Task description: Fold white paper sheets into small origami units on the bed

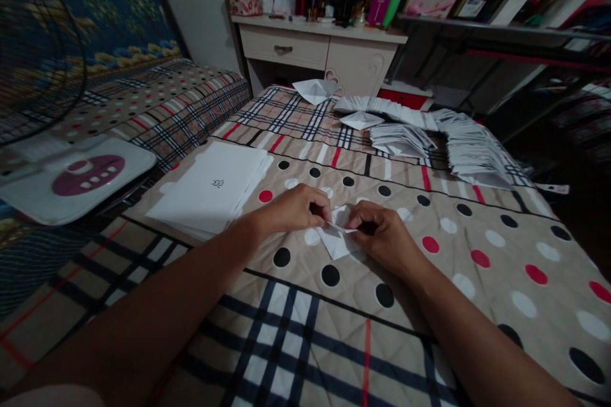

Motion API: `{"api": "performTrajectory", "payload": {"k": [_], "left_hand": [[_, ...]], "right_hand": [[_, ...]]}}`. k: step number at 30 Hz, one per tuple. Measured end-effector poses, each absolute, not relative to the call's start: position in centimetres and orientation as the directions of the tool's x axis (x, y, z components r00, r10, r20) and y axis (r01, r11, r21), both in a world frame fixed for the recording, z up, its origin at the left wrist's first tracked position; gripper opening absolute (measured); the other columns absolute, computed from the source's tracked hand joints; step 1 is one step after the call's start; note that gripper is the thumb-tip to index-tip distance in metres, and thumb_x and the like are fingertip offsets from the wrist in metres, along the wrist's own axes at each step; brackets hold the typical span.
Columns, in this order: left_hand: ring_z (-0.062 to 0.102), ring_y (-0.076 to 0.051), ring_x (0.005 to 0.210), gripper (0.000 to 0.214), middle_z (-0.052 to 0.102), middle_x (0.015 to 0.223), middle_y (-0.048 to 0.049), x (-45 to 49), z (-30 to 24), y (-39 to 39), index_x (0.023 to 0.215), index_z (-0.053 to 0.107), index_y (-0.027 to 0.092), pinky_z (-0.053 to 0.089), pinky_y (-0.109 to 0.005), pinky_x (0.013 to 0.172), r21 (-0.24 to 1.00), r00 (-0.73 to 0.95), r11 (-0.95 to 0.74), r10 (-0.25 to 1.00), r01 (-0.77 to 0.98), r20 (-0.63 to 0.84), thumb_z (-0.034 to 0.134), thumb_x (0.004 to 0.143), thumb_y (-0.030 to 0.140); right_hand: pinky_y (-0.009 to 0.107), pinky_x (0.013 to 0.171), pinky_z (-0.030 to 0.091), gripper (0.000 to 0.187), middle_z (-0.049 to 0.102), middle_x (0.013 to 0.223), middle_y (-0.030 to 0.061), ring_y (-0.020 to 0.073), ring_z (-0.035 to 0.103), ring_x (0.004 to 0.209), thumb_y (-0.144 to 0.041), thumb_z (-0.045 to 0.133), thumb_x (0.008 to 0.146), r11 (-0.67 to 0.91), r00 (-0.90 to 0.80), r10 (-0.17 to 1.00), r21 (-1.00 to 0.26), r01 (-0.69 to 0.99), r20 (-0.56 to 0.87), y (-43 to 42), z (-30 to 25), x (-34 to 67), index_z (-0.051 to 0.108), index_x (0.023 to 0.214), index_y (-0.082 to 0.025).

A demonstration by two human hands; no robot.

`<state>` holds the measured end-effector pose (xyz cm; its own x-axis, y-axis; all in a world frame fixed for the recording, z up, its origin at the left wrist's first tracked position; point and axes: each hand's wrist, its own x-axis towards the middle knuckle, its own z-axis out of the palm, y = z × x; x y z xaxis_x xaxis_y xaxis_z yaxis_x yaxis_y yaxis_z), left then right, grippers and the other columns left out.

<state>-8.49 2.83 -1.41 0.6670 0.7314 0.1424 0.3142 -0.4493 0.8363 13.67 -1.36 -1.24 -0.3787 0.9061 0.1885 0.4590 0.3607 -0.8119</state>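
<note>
A small white piece of folded paper (337, 245) lies at the middle of the patterned bedspread, partly raised at its upper edge. My left hand (304, 206) pinches its left side between thumb and fingers. On the right side, my right hand (382, 229) grips the same folded paper, its fingers curled. To the left of my hands lies a stack of white paper sheets (205, 184), with a small dark mark on the top sheet. Farther back are a folded paper boat (316, 90) and a smaller one (361, 119).
Long rows of folded paper pieces (477, 151) curve along the bed's far right, with a shorter bundle (401, 141) beside them. A fan (38, 44) and its white base (28, 187) stand at left. A white dresser (286, 44) stands behind the bed.
</note>
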Motion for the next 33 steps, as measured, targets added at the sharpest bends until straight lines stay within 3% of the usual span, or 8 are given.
{"api": "performTrajectory", "payload": {"k": [5, 11, 18, 25, 33], "left_hand": [[0.061, -0.01, 0.073, 0.016, 0.066, 0.073, -0.0014, -8.9, -1.1, 3.1, 0.074, 0.075, 0.014, 0.046, -0.022, 0.069, 0.847, 0.724, -0.469, 0.672, 0.25, 0.158, 0.067, 0.074, 0.001], [0.06, -0.01, 0.073, 0.017, 0.064, 0.073, -0.0011, -9.1, -0.9, 3.1, 0.074, 0.076, 0.016, 0.045, -0.021, 0.068, 0.831, 0.738, -0.488, 0.658, 0.268, 0.148, 0.066, 0.074, 0.002], [0.06, -0.01, 0.075, 0.02, 0.069, 0.085, -0.0027, -9.1, -0.3, 2.9, 0.088, 0.075, 0.014, 0.048, -0.023, 0.07, 0.842, 0.719, -0.434, 0.69, 0.322, 0.08, 0.071, 0.071, 0.004], [0.06, -0.011, 0.076, 0.02, 0.07, 0.086, -0.0035, -8.9, -0.8, 2.7, 0.087, 0.075, 0.014, 0.048, -0.024, 0.072, 0.83, 0.713, -0.453, 0.694, 0.327, 0.098, 0.071, 0.071, 0.003], [0.063, -0.012, 0.078, 0.012, 0.069, 0.084, -0.0048, -9.2, -1.0, 2.9, 0.078, 0.076, 0.015, 0.049, -0.025, 0.072, 0.847, 0.745, -0.47, 0.651, 0.247, 0.144, 0.069, 0.075, 0.006]], "right_hand": [[0.028, 0.066, 0.044, 0.028, 0.061, 0.082, 0.0038, 0.0162, 0.059, 0.076, 0.004, 0.05, 0.065, 0.518, -0.462, 0.836, -0.703, 0.487, 0.296, -2.4, -1.0, 13.6, 0.066, 0.071, -0.018], [0.03, 0.069, 0.045, 0.029, 0.062, 0.085, 0.0054, 0.0189, 0.059, 0.081, 0.006, 0.05, 0.064, 0.612, -0.527, 0.777, -0.611, 0.502, 0.346, -2.6, -1.1, 13.4, 0.066, 0.071, -0.018], [0.032, 0.074, 0.049, 0.032, 0.066, 0.084, 0.0049, 0.0189, 0.063, 0.081, 0.005, 0.049, 0.065, 0.548, -0.479, 0.818, -0.686, 0.479, 0.318, -2.4, -0.8, 13.4, 0.067, 0.077, -0.019], [0.031, 0.072, 0.048, 0.026, 0.068, 0.078, 0.0035, 0.0184, 0.064, 0.076, 0.001, 0.052, 0.064, 0.467, -0.371, 0.875, -0.746, 0.475, 0.311, -2.6, -1.3, 13.6, 0.066, 0.072, -0.019], [0.03, 0.07, 0.05, 0.027, 0.068, 0.084, 0.0045, 0.0169, 0.065, 0.08, 0.001, 0.052, 0.073, 0.614, -0.492, 0.764, -0.706, 0.353, 0.418, -2.8, -1.4, 13.8, 0.068, 0.076, -0.02]]}}
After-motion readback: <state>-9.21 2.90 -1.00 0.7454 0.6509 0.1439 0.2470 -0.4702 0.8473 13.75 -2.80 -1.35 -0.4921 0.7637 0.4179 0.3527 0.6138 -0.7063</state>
